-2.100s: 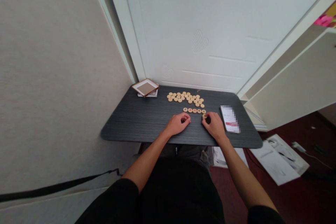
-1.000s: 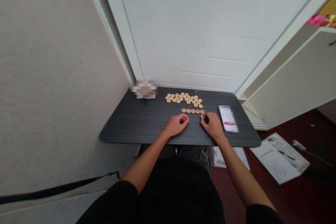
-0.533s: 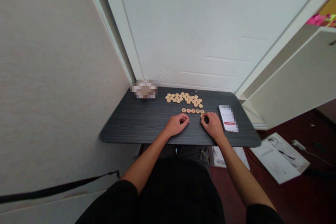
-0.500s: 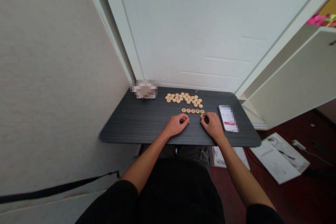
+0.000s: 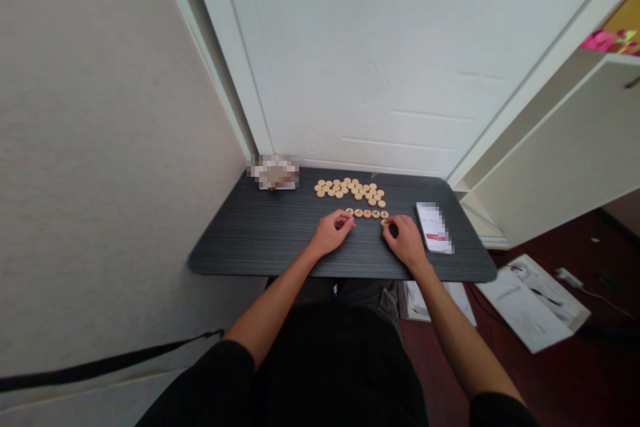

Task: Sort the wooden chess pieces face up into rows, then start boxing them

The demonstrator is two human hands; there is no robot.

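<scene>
Pinching a round pale disc [image 5: 384, 222]: right hand [image 5: 407, 240], over streaked tabletop [image 5: 260, 233] — left hand [image 5: 330, 233] loosely curled, hold unclear.

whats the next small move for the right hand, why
Perhaps the right hand should release its round piece: thumb and finger seem to pinch it on the near side of the row of marked pieces, at its right end, so it could likely rest there.
</scene>
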